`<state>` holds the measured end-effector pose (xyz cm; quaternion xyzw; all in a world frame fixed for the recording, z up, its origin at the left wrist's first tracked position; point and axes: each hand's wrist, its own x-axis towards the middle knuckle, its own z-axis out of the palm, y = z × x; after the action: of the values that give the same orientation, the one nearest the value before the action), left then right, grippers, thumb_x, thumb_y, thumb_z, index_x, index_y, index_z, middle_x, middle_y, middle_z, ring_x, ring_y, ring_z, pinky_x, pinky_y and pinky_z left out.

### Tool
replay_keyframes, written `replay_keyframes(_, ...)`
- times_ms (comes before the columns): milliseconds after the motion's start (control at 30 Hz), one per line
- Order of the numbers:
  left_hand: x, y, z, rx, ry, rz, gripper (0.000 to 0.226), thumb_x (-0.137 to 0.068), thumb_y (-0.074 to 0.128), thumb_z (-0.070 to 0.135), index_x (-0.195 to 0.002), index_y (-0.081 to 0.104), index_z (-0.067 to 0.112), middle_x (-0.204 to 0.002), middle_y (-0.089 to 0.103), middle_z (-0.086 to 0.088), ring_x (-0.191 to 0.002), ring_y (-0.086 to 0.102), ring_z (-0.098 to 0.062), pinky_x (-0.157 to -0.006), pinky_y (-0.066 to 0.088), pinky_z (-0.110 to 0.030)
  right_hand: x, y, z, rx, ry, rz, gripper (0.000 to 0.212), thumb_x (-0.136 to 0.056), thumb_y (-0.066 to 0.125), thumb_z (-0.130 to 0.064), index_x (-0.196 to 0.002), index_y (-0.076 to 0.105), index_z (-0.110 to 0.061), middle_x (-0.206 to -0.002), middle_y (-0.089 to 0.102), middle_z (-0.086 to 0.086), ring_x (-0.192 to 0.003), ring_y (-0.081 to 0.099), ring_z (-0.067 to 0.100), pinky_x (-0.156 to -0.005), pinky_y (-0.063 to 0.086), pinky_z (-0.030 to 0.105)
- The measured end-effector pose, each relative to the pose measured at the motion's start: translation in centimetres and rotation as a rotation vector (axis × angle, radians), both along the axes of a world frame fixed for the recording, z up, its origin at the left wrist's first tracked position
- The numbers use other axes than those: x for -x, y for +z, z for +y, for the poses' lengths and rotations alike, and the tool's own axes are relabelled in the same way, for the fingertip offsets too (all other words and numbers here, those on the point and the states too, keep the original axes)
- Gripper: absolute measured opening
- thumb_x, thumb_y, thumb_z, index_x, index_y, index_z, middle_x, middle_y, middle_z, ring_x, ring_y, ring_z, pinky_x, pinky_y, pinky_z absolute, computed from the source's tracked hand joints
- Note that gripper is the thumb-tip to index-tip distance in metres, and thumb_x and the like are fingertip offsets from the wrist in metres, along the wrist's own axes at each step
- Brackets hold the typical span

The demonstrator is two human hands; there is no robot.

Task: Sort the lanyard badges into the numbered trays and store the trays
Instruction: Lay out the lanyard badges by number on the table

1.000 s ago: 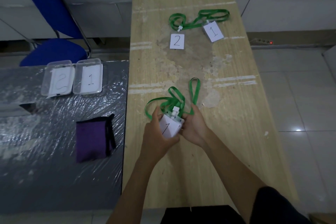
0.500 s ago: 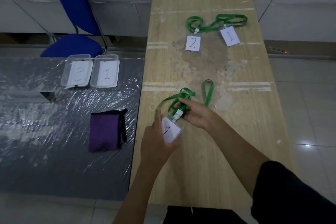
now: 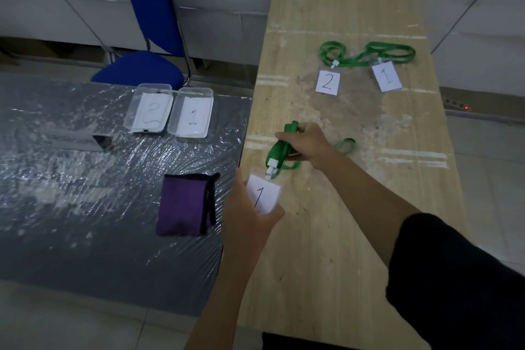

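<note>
My left hand (image 3: 250, 219) holds a white badge marked 1 (image 3: 262, 193) near the left edge of the wooden table (image 3: 355, 221). My right hand (image 3: 308, 143) grips the bunched green lanyard (image 3: 279, 150) clipped to that badge, just above it. Two more badges lie at the far end: one marked 2 (image 3: 327, 82) and one marked 1 (image 3: 387, 76), each with a green strap (image 3: 369, 55). Two clear trays stand on the grey table to the left, tray 2 (image 3: 149, 108) and tray 1 (image 3: 191, 112).
A purple pouch with a black strap (image 3: 186, 204) lies on the plastic-wrapped grey table (image 3: 71, 179), between me and the trays. A blue chair (image 3: 150, 37) stands behind that table. A power strip (image 3: 460, 104) sits on the floor at right.
My right hand gathered the lanyard into a bunch and lifted it. Both hands, with the badge, shifted left toward the grey table; the view also turned left.
</note>
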<state>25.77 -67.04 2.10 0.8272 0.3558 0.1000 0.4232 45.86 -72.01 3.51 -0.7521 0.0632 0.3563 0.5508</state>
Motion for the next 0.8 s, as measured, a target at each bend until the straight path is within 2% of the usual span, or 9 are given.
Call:
replay_keyframes(67,-0.2,0.4,0.8,0.07,-0.007,0.013,0.105,-0.064,0.086,0.033,-0.151,0.028,0.022,-0.1,0.055,0.023,-0.087,0.057,-0.004,-0.064,0.037,-0.004,0.0,0.4,0.1,0.119,0.082,-0.078,0.039,-0.084,0.072,-0.036,-0.102,0.063,-0.002,-0.098,0.07,0.021,-0.077,0.072,0.031,-0.065,0.062,0.041)
replay_keyframes(133,-0.5,0.9,1.9,0.19,0.0,0.008,0.109,-0.06,0.088,0.036,-0.152,0.03,0.022,-0.116,0.056,0.017,-0.103,0.057,-0.005,-0.08,0.045,-0.014,0.7,0.2,-0.1,0.211,0.118,-0.065,0.048,-0.088,0.058,-0.049,-0.102,0.062,-0.003,-0.103,0.068,0.023,-0.081,0.072,0.038,-0.07,0.061,0.049)
replay_keyframes(267,-0.5,1.0,4.0,0.341,-0.038,0.04,0.125,-0.044,0.086,0.048,-0.153,0.031,0.021,-0.126,0.059,0.007,-0.112,0.059,-0.008,-0.099,0.048,-0.03,3.6,-1.4,-1.6,0.183,-0.005,0.158,0.061,-0.095,0.036,-0.059,-0.115,0.054,-0.004,-0.099,0.064,0.019,-0.076,0.069,0.033,-0.061,0.06,0.039)
replay_keyframes(400,0.4,0.8,5.1,0.452,-0.035,0.047,0.136,-0.04,0.091,0.052,-0.155,0.024,0.026,-0.14,0.058,-0.004,-0.122,0.059,-0.011,-0.106,0.049,-0.041,7.2,-3.4,-3.0,0.025,-0.008,0.451,0.081,-0.093,0.022,-0.071,-0.092,0.065,-0.002,-0.083,0.067,0.014,-0.071,0.063,0.027,-0.073,0.05,0.035)
replay_keyframes(533,1.6,0.4,4.9,0.478,-0.099,0.038,0.123,-0.058,0.097,0.026,-0.156,0.022,0.023,-0.123,0.062,0.016,-0.11,0.06,0.009,-0.096,0.049,-0.016,10.1,-4.9,-2.1,-0.237,-0.054,0.698,0.082,-0.079,0.038,-0.081,-0.104,0.065,-0.007,-0.096,0.066,0.009,-0.088,0.062,0.026,-0.084,0.044,0.034)
replay_keyframes(600,2.4,0.3,4.6,0.434,-0.117,0.025,0.119,-0.062,0.094,0.017,-0.156,0.022,0.023,-0.113,0.06,0.027,-0.101,0.059,0.019,-0.084,0.048,-0.007,10.2,-4.9,-1.4,-0.409,-0.183,0.762,0.082,-0.076,0.052,-0.077,-0.112,0.067,-0.005,-0.116,0.061,0.012,-0.118,0.058,0.033,-0.107,0.04,0.041)
replay_keyframes(667,3.2,0.3,4.3,0.398,-0.123,0.023,0.118,-0.062,0.094,0.021,-0.156,0.023,0.026,-0.116,0.061,0.026,-0.1,0.06,0.019,-0.08,0.047,-0.005,9.7,-4.2,-1.0,-0.551,-0.228,0.746,0.055,-0.087,0.058,-0.058,-0.1,0.069,-0.006,-0.108,0.066,0.012,-0.113,0.063,0.032,-0.113,0.035,0.044)
replay_keyframes(733,3.9,0.4,4.0,0.349,-0.131,0.039,0.116,-0.062,0.093,0.024,-0.154,0.024,0.031,-0.113,0.06,0.03,-0.096,0.059,0.022,-0.077,0.045,-0.001,8.9,-3.2,-0.9,-0.607,-0.287,0.686,0.026,-0.095,0.057,-0.036,-0.088,0.06,-0.011,-0.088,0.069,0.009,-0.09,0.07,0.025,-0.102,0.047,0.04)
replay_keyframes(800,4.5,0.4,3.6,0.284,-0.12,0.063,0.115,-0.058,0.091,0.035,-0.153,0.025,0.034,-0.109,0.06,0.033,-0.094,0.061,0.019,-0.079,0.048,-0.006,7.6,-3.0,-0.8,-0.571,-0.337,0.65,0.02,-0.097,0.056,-0.021,-0.08,0.056,-0.01,-0.07,0.063,0.004,-0.078,0.066,0.02,-0.082,0.055,0.034)
